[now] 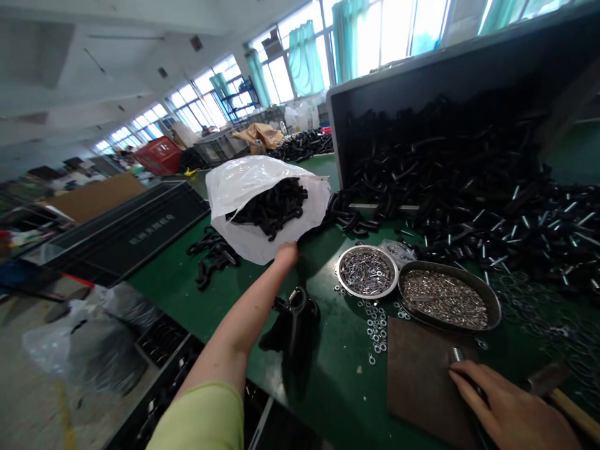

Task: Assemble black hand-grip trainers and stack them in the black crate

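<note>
My left arm is stretched forward, and my left hand [287,254] is at the front lower edge of a white plastic bag [253,172]; its fingers are hidden. Inside the bag lie many curved black parts [276,209]. My right hand [513,400] is closed around a dark part with a threaded-looking metal end [457,354], over a flat brown plate [422,375]. Right of that hand lies a hammer [550,378] with a wooden handle. Between my arms, a black part with a spring [300,312] rests on the green table [337,381].
A round metal bowl [344,284] holds small metal pieces, and an oval tin [494,312] holds short pins. Washers [376,328] are scattered nearby. A big tipped grey bin [337,137] spills black parts at the back right. Black crates [140,234] and plastic bags [89,344] are at left.
</note>
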Demonstrator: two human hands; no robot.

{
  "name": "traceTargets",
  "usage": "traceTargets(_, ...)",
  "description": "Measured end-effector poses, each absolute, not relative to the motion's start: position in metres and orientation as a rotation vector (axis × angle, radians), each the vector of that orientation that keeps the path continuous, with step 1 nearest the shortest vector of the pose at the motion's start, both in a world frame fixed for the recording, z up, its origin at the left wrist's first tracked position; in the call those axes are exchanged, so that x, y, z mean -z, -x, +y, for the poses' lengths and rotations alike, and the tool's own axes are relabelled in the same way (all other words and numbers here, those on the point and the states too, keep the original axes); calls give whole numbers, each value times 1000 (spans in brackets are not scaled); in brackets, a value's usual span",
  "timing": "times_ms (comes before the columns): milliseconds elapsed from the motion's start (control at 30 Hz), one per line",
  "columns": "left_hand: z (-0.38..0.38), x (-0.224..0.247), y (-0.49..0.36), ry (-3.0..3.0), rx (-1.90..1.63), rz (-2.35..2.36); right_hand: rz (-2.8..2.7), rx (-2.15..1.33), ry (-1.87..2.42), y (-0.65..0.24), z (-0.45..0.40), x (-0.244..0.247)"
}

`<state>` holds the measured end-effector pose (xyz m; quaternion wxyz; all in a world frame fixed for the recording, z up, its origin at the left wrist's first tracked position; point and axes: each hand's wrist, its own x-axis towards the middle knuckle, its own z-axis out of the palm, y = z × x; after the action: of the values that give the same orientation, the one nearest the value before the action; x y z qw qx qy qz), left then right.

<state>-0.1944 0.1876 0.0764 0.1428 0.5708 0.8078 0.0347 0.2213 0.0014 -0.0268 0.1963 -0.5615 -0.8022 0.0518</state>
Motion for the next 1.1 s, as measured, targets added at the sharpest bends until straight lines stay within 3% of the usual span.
traceTargets(167, 206, -55, 211, -1432, -168, 2388, -2255, -139, 1704, -218, 1, 26)
traceTargets(367, 197, -83, 205, -1291, -473, 2126, -2065, -598, 1744, -225, 6, 14)
traceTargets(467, 154, -103, 186, -1260, -732, 1823, -1903, -782, 1650, -227, 7, 0)
traceTargets(567, 90, -112, 143, -1043, -1020, 1228, -1733, -872, 1596, -223, 5, -21)
traceTargets(700, 19, -98, 57, -793, -1035, 885, -1559, -940, 1561, -208, -6, -49)
traceTargets(833, -14, -70, -8, -611, -1012, 835, -1493, -824, 1427, -194, -23, -70)
traceTargets(1100, -27, -68, -36, -578, -852, 780, -1593, -609, 1283, -184, -36, -78)
